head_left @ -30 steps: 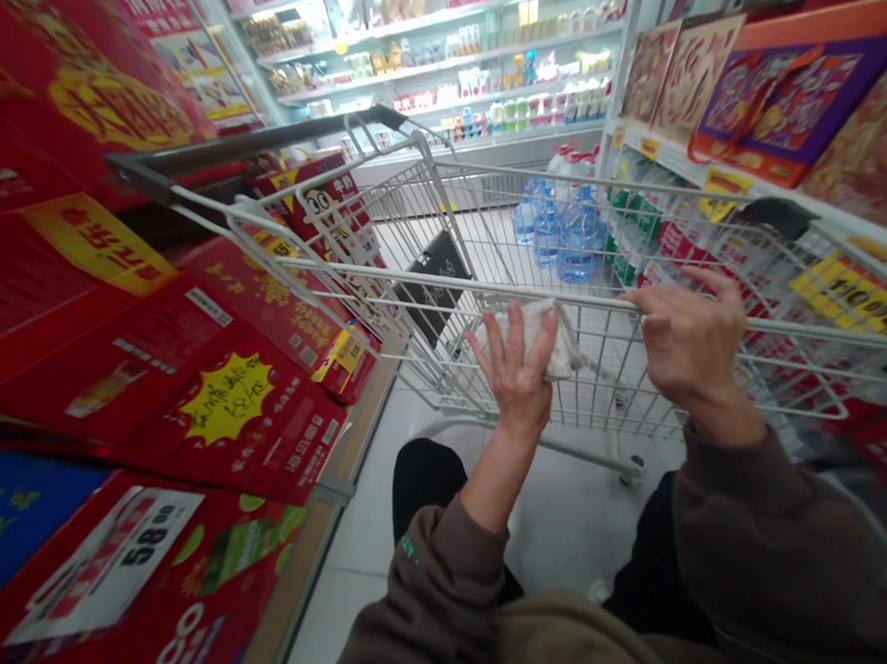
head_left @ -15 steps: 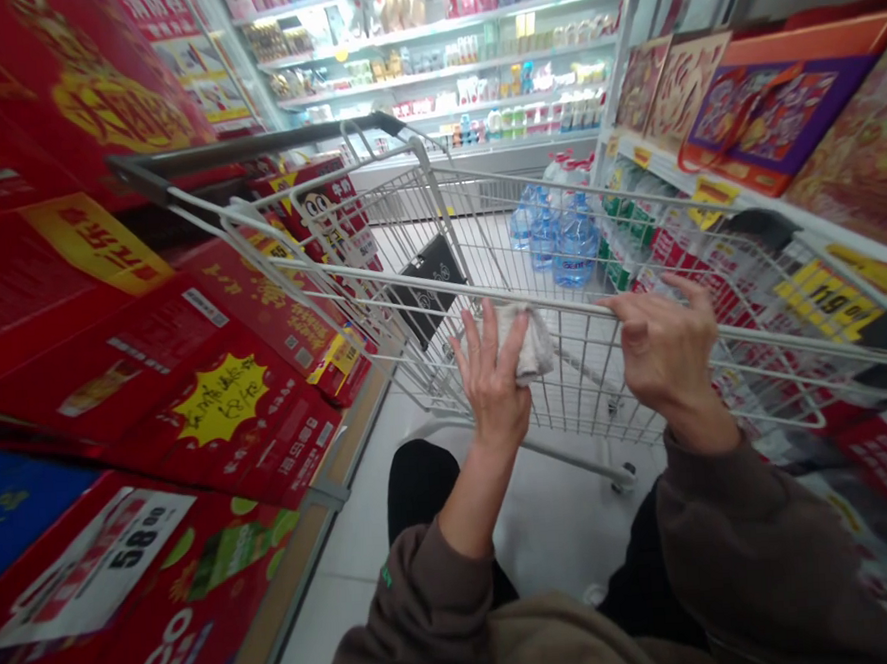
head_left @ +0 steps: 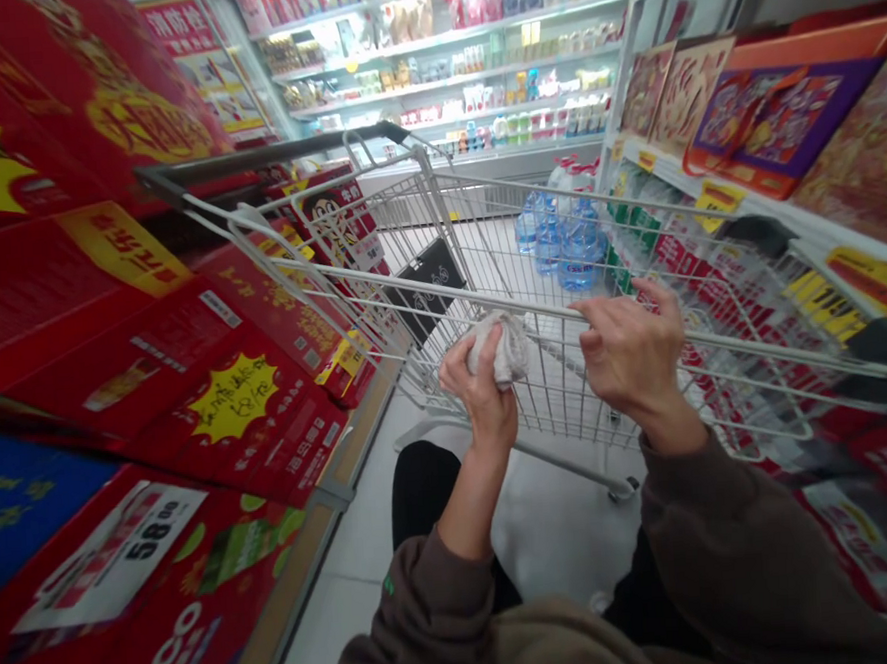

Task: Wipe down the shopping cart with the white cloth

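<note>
A metal wire shopping cart (head_left: 380, 281) stands sideways in front of me, its dark handle (head_left: 267, 154) at the upper left. My left hand (head_left: 483, 380) is closed on a pale, folded cloth (head_left: 506, 348) against the outside of the cart's near wire side, just below the top rail. Farther right, my right hand (head_left: 632, 355) grips that same top rail, thumb and fingers bent around it. A black panel (head_left: 426, 288) with white drawings hangs inside the basket.
Stacked red boxes (head_left: 213, 386) with price signs crowd the left side. To the right is a shelf with gift boxes (head_left: 768, 117) above packs of bottles. Large blue water bottles (head_left: 580, 249) stand on the floor beyond the cart, before a lit refrigerated case (head_left: 437, 107).
My left hand's fingers, spread over the cloth before, have curled in around it and the hand sits slightly lower. My right hand has moved a little left along the rail.
</note>
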The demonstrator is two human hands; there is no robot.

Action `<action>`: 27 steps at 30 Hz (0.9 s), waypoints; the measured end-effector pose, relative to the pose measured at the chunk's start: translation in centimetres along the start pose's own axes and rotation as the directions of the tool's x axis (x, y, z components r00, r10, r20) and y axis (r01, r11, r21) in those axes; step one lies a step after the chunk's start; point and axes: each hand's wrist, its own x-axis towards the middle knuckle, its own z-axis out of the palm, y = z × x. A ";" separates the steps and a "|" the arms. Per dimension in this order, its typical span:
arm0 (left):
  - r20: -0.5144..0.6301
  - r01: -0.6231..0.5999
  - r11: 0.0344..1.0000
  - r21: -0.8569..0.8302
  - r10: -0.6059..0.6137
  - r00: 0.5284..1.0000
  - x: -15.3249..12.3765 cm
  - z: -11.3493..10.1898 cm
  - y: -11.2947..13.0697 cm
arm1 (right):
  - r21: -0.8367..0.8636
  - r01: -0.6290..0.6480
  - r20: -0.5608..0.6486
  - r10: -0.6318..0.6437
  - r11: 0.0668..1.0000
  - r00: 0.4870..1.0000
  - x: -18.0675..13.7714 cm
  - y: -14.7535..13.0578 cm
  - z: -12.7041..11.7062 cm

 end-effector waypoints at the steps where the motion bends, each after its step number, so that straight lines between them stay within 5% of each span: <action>1: 0.002 -0.025 1.000 -0.009 0.025 1.000 0.3 -0.3 0.2 | 0.001 0.001 0.003 -0.001 1.000 1.000 0.0 -0.2 0.1; 7: 0.003 -0.238 0.970 -0.046 0.239 0.971 1.9 0.3 -0.2 | 0.003 -0.006 0.027 0.006 1.000 1.000 0.4 -1.4 0.3; 12: 0.023 -0.194 0.980 -0.034 0.195 0.981 1.4 -0.3 -2.2 | 0.045 -0.012 0.071 0.009 0.999 0.997 0.9 -2.3 0.1; 19: 0.179 -0.233 0.967 -0.099 0.248 0.952 1.7 -0.8 -1.5 | -0.013 -0.051 0.074 0.052 0.999 0.996 0.5 0.2 -3.0; 24: 0.160 -0.133 0.978 -0.163 0.159 0.974 -1.7 0.6 -3.2 | -0.077 -0.106 0.167 0.118 0.991 0.979 -0.5 1.7 -2.1; 27: 0.115 -0.090 0.979 -0.182 0.113 0.987 -1.4 0.2 -2.5 | -0.078 -0.101 0.220 0.116 0.992 0.969 -0.4 1.8 -1.7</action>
